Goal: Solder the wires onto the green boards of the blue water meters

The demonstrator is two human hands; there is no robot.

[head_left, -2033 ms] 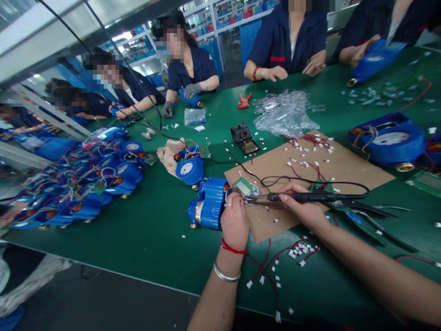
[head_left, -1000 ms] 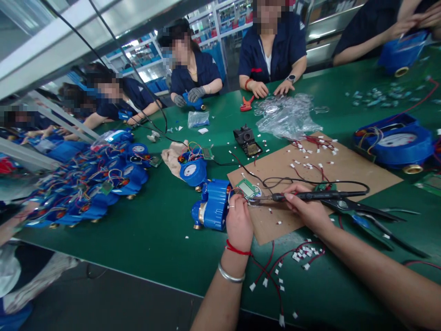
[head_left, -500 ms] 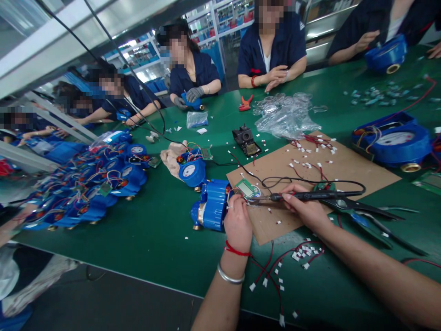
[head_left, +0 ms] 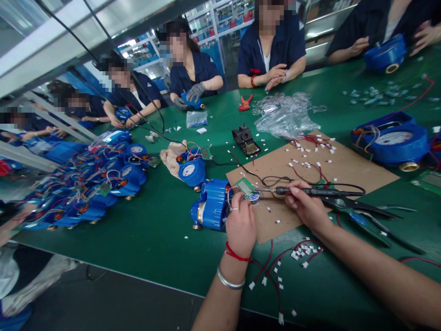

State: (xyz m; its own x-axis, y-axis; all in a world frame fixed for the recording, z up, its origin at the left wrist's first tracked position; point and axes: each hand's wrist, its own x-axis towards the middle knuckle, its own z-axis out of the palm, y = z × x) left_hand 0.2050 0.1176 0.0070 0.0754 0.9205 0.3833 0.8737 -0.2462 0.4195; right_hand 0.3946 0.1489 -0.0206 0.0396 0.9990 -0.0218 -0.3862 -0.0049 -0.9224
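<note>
My right hand (head_left: 306,204) is closed around the black handle of a soldering iron (head_left: 312,192), whose thin metal tip points left onto a small green circuit board (head_left: 245,185) with a grey display. The fingers of my left hand (head_left: 240,218) are closed at the lower edge of that board, partly hiding it and a round white-and-blue piece (head_left: 254,196) under it. Thin coloured wires run from the board to a blue water meter (head_left: 215,204) lying on its side, just left of my left hand. Brown cardboard (head_left: 285,216) lies beneath the iron.
Pliers (head_left: 375,220) lie right of my right hand. A soldering stand (head_left: 246,140) stands behind the cardboard. Many blue meters (head_left: 103,184) are piled at left; another (head_left: 389,140) is at right. Red-black leads (head_left: 303,250) are scattered in front. Co-workers (head_left: 272,50) sit across the green table (head_left: 144,248).
The iron and my right hand have shifted slightly up and right, the tip now over the board's right side. My left hand has moved a little right and up at the board.
</note>
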